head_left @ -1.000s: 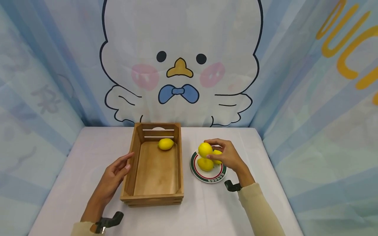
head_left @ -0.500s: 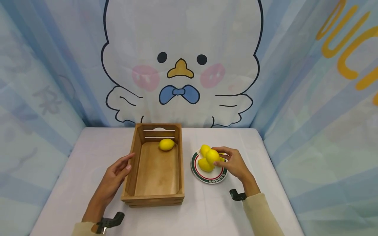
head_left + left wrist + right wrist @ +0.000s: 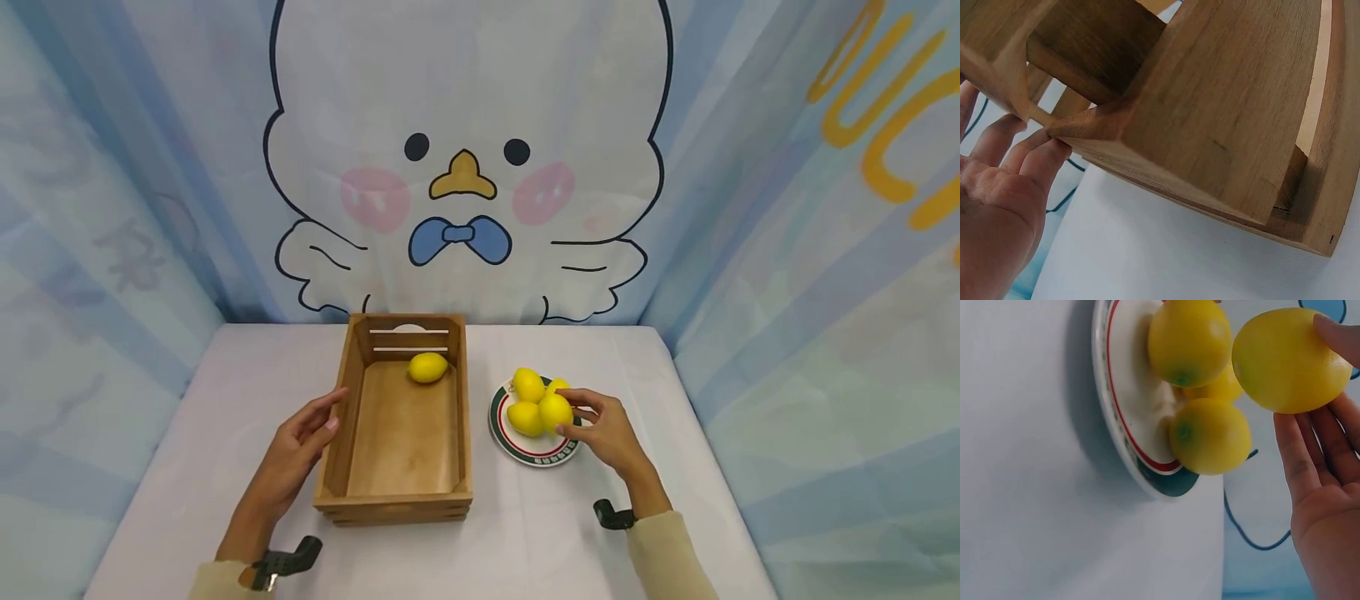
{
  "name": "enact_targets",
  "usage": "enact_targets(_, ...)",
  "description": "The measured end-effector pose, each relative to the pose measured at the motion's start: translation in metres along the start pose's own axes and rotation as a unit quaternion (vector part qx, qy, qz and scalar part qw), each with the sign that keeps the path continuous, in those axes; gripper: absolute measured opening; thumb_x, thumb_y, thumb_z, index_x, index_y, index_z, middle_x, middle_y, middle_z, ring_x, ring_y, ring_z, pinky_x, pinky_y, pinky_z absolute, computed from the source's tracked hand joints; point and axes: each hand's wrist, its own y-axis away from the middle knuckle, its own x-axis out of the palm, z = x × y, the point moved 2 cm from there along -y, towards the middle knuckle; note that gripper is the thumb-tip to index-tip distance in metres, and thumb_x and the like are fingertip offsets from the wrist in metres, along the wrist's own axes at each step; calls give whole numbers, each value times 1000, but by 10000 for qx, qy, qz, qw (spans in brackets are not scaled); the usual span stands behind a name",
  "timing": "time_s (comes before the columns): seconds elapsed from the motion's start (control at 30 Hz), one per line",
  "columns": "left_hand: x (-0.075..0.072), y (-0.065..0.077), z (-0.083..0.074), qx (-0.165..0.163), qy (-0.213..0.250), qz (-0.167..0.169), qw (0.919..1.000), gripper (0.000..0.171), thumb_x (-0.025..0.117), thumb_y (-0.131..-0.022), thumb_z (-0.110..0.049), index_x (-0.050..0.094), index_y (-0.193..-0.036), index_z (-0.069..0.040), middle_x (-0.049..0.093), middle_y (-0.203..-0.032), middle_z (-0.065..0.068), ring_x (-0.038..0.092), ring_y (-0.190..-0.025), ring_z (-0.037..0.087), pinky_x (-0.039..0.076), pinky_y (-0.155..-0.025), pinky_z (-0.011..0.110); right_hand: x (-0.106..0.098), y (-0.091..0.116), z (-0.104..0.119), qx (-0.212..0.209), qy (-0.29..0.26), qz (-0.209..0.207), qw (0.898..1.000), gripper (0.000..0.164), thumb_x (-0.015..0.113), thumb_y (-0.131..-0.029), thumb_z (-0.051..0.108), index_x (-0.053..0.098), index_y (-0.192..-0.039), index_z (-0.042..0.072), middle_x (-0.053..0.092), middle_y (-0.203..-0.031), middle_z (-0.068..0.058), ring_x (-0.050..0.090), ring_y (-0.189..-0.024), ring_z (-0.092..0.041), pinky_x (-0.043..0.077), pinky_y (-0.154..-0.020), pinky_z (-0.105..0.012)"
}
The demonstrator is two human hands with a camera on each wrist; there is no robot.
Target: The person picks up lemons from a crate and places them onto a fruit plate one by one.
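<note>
My right hand (image 3: 611, 429) pinches a lemon (image 3: 1291, 360) between thumb and fingers. In the right wrist view this lemon is raised beside the others. It overlaps the right part of the plate (image 3: 513, 447) in the head view. Behind it on that plate rest three more lemons, one at the back (image 3: 527, 384), one at the left (image 3: 524, 419) and one partly hidden. My left hand (image 3: 300, 450) touches the left side of a wooden crate (image 3: 393, 501), with fingertips at the slat edges in the left wrist view. Another lemon (image 3: 427, 367) lies inside the crate, at the back right.
A white cloth (image 3: 517, 533) covers the table around crate and plate. Printed curtains (image 3: 465, 83) hang behind the table and along both sides. Dark wrist mounts (image 3: 292, 557) stick out from both wrists.
My right hand has carried the held lemon rightward and nearer across the plate, bringing the lemon at the back into sight. The left hand keeps its place on the crate.
</note>
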Motion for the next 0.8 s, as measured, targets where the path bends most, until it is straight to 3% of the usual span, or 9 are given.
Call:
enact_targets(0.37, 0, -2, 2, 53, -34, 0, 10000, 59, 58, -110, -36, 40, -164, -21, 24, -178, 9, 15, -165, 42, 17, -122, 80, 1, 9, -17, 441, 126, -200, 9987, 60, 87, -85, 5, 67, -142, 11, 60, -150, -13, 58, -138, -32, 51, -114, -42)
enact_targets(0.53, -2, -7, -3, 127, -27, -21, 9999, 58, 58, -111, -36, 41, -164, -22, 23, -178, 8, 14, -165, 42, 16, -122, 81, 2, 5, -19, 550, 149, -358, 9977, 60, 88, -85, 8, 67, -141, 14, 61, -147, -11, 59, -137, -31, 51, -115, -45)
enact_targets(0.8, -1, -1, 0, -25, 82, 109, 9999, 58, 58, -111, -33, 40, -165, -21, 17, -180, 8, 7, -166, 44, 11, -117, 86, 5, 15, -24, 837, 244, -463, 9951, 58, 88, -87, 11, 68, -141, 14, 62, -146, -13, 61, -135, -33, 53, -112, -42)
